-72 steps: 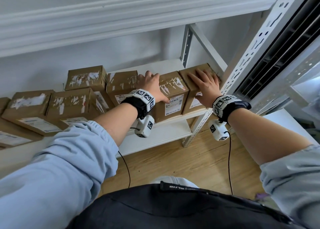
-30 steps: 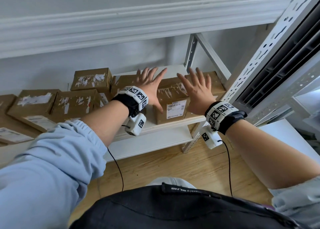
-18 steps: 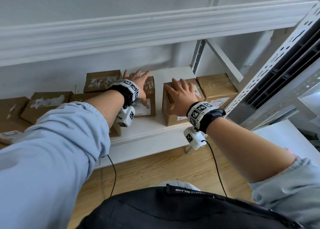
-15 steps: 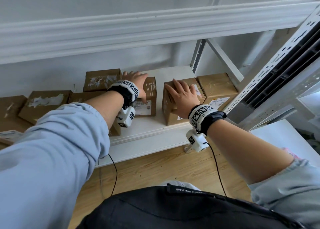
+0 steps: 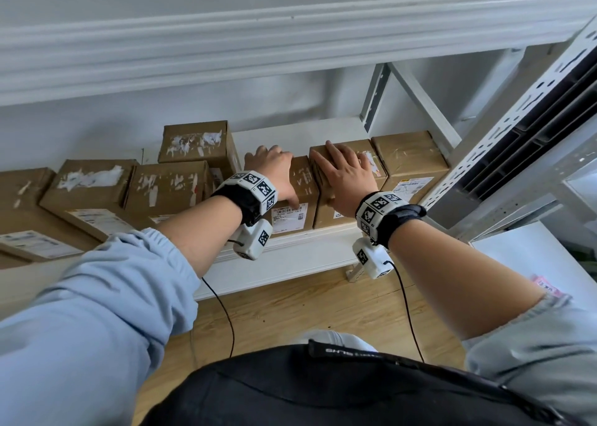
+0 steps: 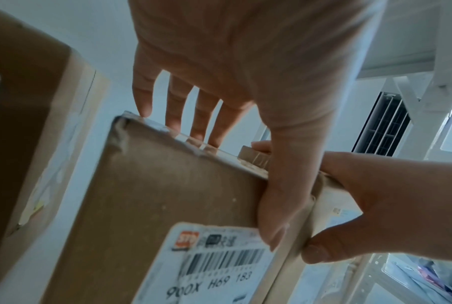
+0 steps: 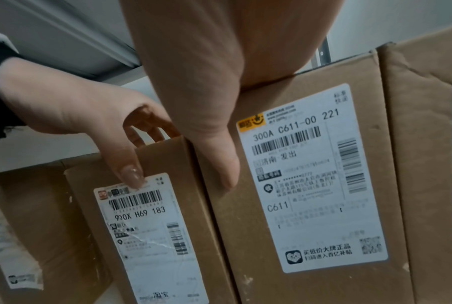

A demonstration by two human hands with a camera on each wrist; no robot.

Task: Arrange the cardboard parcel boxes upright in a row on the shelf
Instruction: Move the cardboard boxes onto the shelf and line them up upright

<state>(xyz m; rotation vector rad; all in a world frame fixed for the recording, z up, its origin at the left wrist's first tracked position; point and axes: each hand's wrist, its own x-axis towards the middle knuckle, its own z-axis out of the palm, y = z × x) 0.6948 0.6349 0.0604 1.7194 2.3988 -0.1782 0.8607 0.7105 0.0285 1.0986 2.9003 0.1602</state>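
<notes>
The left hand (image 5: 274,170) grips the top of a narrow box (image 5: 298,196), thumb down its labelled front, sliding it flush against the wider box (image 5: 347,180) on its right, which the right hand (image 5: 347,178) steadies with fingers spread flat. Both stand upright on the white shelf (image 5: 310,235), dull brown cardboard, tape-scarred, corners dented.

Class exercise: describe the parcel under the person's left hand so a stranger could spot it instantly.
Start at the shelf's right-hand post. Count three upright boxes leftward along the front edge to the narrow box the left hand grips. It alone bears a label reading H69 183.
</notes>
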